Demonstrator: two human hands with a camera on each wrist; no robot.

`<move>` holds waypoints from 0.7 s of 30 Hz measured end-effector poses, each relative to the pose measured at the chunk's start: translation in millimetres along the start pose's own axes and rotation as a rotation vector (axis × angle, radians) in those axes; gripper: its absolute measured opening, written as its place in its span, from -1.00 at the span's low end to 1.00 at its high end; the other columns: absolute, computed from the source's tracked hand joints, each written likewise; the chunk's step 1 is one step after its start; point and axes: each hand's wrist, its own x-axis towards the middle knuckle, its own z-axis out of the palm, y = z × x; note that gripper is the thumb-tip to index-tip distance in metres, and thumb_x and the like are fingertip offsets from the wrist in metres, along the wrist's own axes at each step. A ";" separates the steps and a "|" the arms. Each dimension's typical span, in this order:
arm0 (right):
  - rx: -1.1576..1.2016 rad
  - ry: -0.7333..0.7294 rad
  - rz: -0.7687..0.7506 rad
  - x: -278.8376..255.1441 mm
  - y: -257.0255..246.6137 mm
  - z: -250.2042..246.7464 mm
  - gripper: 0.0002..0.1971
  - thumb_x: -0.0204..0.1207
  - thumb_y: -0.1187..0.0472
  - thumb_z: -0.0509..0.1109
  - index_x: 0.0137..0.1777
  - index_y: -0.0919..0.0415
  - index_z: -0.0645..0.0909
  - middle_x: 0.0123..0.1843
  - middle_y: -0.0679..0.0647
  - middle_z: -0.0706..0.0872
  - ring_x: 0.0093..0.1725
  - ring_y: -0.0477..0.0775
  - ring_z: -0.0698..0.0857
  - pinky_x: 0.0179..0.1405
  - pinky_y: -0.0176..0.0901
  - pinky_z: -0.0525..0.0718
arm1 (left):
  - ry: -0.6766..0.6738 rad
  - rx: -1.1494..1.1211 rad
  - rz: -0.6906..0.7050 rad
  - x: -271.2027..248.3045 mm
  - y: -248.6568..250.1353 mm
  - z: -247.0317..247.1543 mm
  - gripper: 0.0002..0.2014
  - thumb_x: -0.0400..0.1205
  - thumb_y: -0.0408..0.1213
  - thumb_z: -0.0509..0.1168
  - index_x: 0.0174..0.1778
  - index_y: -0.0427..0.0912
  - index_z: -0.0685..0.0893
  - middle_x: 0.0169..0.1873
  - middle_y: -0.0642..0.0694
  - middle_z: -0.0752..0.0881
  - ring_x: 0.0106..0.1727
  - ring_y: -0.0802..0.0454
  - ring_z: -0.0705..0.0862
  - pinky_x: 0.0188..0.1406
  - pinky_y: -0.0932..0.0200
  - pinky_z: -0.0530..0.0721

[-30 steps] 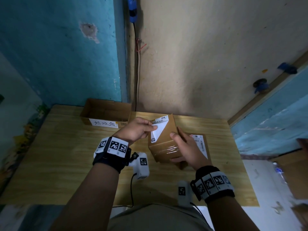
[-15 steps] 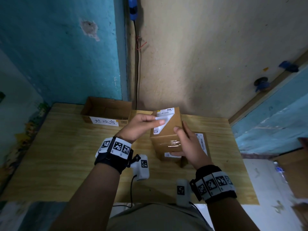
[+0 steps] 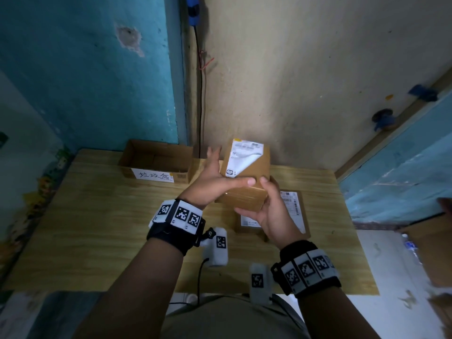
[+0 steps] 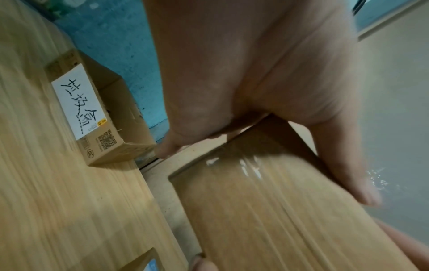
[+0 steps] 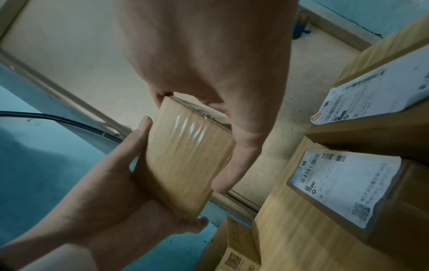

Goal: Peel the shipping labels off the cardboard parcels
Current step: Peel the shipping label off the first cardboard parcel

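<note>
A person holds a small cardboard parcel (image 3: 247, 172) in the air above a wooden table (image 3: 97, 216), between both hands. The left hand (image 3: 215, 182) grips the parcel's left side: its thumb lies flat across the front face, just under the label, while the other fingers (image 3: 212, 152) reach up behind the left edge, straight and slightly spread. The right hand (image 3: 271, 211) cups the parcel's lower right corner from beneath, with the thumb pressed against the right edge and the curled fingers under the bottom, taped face.

A white shipping label (image 3: 242, 157) sits on the parcel's upper face. Its lower right part has come away from the cardboard and curls up, showing a blank white underside; the top strip still sticks to the parcel. Neither hand touches the label.

On the table directly under the right hand lies a second parcel (image 3: 293, 211) with its own printed label facing up. At the far left of the table stands an open cardboard box (image 3: 156, 160) with a handwritten white note on its front.
</note>
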 end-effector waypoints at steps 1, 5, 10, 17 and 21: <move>0.026 0.006 -0.012 -0.4 0.9 -0.6 -0.26 0.50 -0.14 0.43 0.67 0.06 0.39 0.50 0.29 0.68 0.39 0.28 0.77 0.02 0.20 0.86 | 0.018 0.009 -0.052 2.4 -3.9 -0.8 0.29 0.11 0.26 0.67 0.69 0.14 0.08 0.68 0.12 0.19 0.71 -0.07 0.12 0.66 -0.19 0.19; 0.061 -0.012 -0.039 -0.7 1.2 -5.3 -0.22 0.49 -0.03 0.46 0.72 -0.06 0.29 0.54 0.14 0.67 0.46 0.22 0.73 0.19 0.17 0.83 | -0.031 -0.240 -0.095 -1.0 -8.5 -3.3 0.07 0.26 -0.04 0.70 0.63 0.08 0.24 0.32 0.01 0.61 0.31 -0.02 0.67 0.27 -0.16 0.71; -0.226 -0.119 0.032 -6.1 -2.6 -8.2 -0.16 0.36 -0.29 0.57 0.64 -0.25 0.35 0.49 -0.06 0.71 0.36 0.08 0.79 0.25 0.16 0.80 | 0.071 -0.452 -0.040 -5.0 -9.2 -3.1 -0.14 0.16 -0.11 0.70 0.39 -0.09 0.51 0.30 -0.18 0.65 0.25 -0.13 0.73 0.22 -0.15 0.75; -0.394 -0.164 -0.021 -22.2 -10.9 -3.0 -0.29 0.39 -0.25 0.52 0.53 -0.23 0.35 0.34 -0.17 0.75 0.26 -0.02 0.84 0.36 0.14 0.78 | -0.039 -0.446 -0.016 -4.9 -1.2 12.9 -0.08 0.42 -0.48 0.59 0.49 -0.06 0.07 0.29 -0.05 0.56 0.32 0.06 0.61 0.34 -0.04 0.67; -0.423 -0.076 -0.059 -18.7 -13.4 -10.6 0.25 0.19 -0.50 0.64 0.79 -0.15 0.06 0.55 -0.12 0.62 0.41 -0.03 0.73 0.19 -0.01 0.84 | 0.042 -0.306 0.033 1.9 -2.8 6.1 0.00 0.32 -0.41 0.67 0.46 -0.09 0.07 0.27 -0.01 0.51 0.30 0.15 0.55 0.30 0.19 0.61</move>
